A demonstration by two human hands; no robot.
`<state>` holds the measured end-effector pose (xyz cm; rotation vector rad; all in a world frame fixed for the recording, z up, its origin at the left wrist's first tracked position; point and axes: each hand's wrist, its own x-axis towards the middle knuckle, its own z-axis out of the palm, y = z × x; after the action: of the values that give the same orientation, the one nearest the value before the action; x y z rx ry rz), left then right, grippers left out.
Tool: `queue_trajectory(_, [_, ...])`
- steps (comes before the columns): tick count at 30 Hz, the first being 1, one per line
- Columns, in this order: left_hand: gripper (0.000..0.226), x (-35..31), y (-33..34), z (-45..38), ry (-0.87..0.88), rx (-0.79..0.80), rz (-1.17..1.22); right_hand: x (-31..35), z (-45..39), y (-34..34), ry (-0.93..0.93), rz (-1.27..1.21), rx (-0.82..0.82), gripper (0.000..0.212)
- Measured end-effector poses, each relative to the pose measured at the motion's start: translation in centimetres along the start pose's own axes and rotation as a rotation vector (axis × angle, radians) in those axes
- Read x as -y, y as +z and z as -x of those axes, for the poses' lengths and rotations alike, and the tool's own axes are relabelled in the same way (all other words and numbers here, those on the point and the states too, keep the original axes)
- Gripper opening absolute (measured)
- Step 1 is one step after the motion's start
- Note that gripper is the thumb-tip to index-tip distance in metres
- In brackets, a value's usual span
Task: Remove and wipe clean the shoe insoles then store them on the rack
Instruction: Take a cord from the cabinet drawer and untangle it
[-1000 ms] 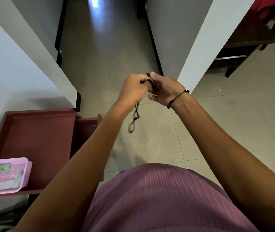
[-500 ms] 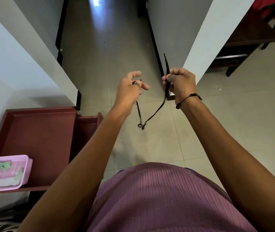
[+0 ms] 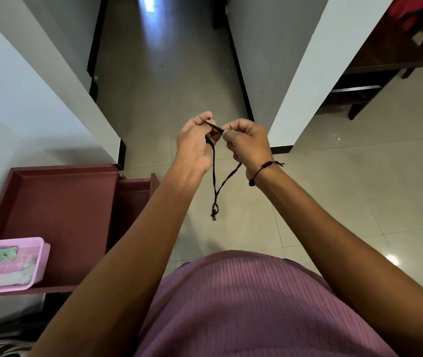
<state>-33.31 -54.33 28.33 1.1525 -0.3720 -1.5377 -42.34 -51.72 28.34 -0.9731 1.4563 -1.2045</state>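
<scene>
Both hands at frame center. L hand and R hand each pinch a black cord, fingers curled tight; its knotted end hangs below. Pink basket on red rack, lower left. No insoles visible.

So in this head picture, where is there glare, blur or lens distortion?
Head view: glare on the floor tiles at lower right and a bright reflection down the corridor; the wide lens bends the walls outward; the pink basket looks slightly soft; the black cord is sharp.
</scene>
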Motion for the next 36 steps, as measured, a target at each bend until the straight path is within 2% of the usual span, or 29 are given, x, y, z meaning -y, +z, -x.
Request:
queue_trajectory(4, [0.032, 0.3, -0.2, 0.0, 0.030, 0.007, 0.021, -0.2, -0.2, 0.2, -0.014, 0.088, -0.059, 0.030])
queue_trajectory(9, [0.026, 0.6, -0.1, 0.4, 0.038, 0.032, 0.004, -1.0, -0.4, 0.4, 0.020, 0.022, -0.117, 0.030])
queue_trajectory(17, [0.024, 0.9, 0.4, 1.1, 0.077, 0.045, -0.016, -1.8, -0.8, 0.5, 0.001, 0.122, -0.131, 0.031])
queue_trajectory(21, [0.027, 0.3, 1.0, 0.9, 0.109, 0.014, -0.031, -1.7, -0.7, 0.2, -0.025, 0.227, 0.054, 0.025])
queue_trajectory(25, [0.037, -3.3, 0.7, -0.6, 0.163, -0.089, 0.077, -2.2, -0.5, -1.6, 0.026, 0.113, 0.292, 0.029])
queue_trajectory(27, [0.038, -5.7, -0.5, -1.5, 0.240, -0.152, -0.002, -3.2, -0.4, -3.1, 0.064, 0.110, 0.329, 0.031])
queue_trajectory(30, [0.035, -7.4, -1.4, -1.9, 0.354, -0.164, -0.212, -4.6, -0.4, -4.6, 0.110, 0.149, 0.293, 0.029])
queue_trajectory(33, [0.037, -5.8, 0.3, -1.0, 0.322, -0.067, -0.257, -3.7, -0.2, -3.9, 0.091, 0.313, 0.376, 0.007])
queue_trajectory(35, [0.036, -3.8, 1.8, 0.0, 0.239, 0.038, -0.216, -2.3, -0.5, -3.0, 0.007, 0.510, 0.447, 0.044])
queue_trajectory(36, [0.035, -2.9, 2.6, 0.4, 0.204, 0.078, -0.198, -1.6, -0.7, -2.6, -0.057, 0.534, 0.453, 0.053])
